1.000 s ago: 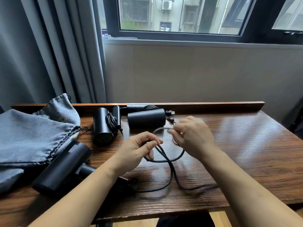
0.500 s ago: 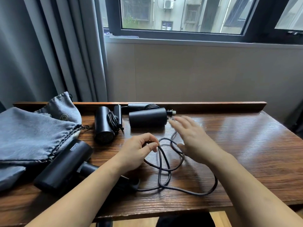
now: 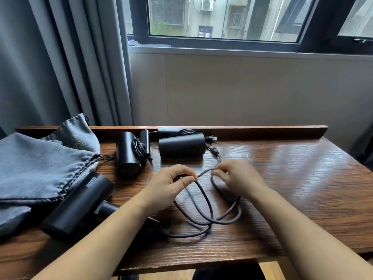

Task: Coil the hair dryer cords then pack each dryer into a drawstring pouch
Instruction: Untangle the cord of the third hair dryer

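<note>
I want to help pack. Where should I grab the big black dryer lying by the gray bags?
Grab the near dryer round its fat barrel, coming from above. It lies flat on the table, barrel bare on top. Its handle hides under the left arm, and the left hand and right hand hold its cord.

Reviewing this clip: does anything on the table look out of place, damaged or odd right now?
Nothing stands out. The loose cord sprawling in uneven loops is simply mid-coiling: the left hand pinches the loops and the right hand pinches the next stretch. Two dryers at the back already have wound cords; the grey pouches lie at the left.
</note>
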`<action>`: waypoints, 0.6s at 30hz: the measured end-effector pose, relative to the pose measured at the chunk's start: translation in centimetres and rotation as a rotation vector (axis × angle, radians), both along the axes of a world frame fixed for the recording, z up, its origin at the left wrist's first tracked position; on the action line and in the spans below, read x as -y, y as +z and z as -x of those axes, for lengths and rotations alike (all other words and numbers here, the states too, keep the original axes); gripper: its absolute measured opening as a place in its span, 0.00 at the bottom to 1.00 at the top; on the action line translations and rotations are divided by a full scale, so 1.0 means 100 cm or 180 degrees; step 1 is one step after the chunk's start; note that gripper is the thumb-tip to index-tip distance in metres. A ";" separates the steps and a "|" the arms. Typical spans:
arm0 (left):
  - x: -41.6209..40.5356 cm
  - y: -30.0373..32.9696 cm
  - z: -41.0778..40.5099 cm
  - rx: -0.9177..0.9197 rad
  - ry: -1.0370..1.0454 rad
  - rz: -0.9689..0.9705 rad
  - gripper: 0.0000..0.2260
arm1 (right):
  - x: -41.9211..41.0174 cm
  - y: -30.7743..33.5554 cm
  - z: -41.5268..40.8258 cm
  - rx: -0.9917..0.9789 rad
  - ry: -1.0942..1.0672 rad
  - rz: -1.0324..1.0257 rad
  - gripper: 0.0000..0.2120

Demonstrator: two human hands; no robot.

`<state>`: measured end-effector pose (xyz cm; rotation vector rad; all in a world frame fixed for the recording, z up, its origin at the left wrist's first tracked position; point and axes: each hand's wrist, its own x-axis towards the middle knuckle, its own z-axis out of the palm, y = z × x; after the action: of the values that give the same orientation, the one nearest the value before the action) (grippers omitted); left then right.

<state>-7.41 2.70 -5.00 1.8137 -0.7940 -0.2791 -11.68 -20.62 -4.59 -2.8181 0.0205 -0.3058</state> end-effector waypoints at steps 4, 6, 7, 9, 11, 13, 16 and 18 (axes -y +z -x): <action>-0.001 -0.002 -0.005 0.0054 0.0371 0.0115 0.05 | 0.044 0.000 0.000 -0.0136 -0.1743 0.0048 0.16; -0.001 -0.004 -0.006 -0.0021 0.0460 0.0118 0.06 | 0.054 0.000 0.004 -0.0514 -0.2100 0.0086 0.12; -0.001 -0.004 -0.006 -0.0031 0.0493 0.0086 0.06 | 0.055 0.000 0.007 -0.0647 -0.2145 0.0157 0.13; 0.000 -0.004 -0.006 -0.0036 0.0540 -0.0007 0.05 | 0.051 0.006 0.011 -0.0855 -0.2053 0.0446 0.15; 0.000 -0.003 -0.007 -0.0050 0.0512 -0.0112 0.05 | 0.041 0.017 0.014 -0.0973 -0.1649 0.0960 0.18; 0.001 -0.001 -0.005 0.0049 0.0411 -0.0289 0.04 | 0.030 0.025 0.016 -0.0610 -0.0831 0.1201 0.24; 0.003 0.000 -0.001 0.0191 0.0297 -0.0340 0.04 | 0.003 0.033 0.017 0.0153 0.0620 0.0436 0.28; 0.003 0.001 0.000 0.0170 0.0272 -0.0282 0.04 | -0.016 0.033 0.016 -0.0112 0.1084 -0.0129 0.21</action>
<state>-7.41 2.45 -4.92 1.9400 -0.7490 -0.2139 -13.29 -19.02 -1.28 -2.7228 -0.4349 -0.1738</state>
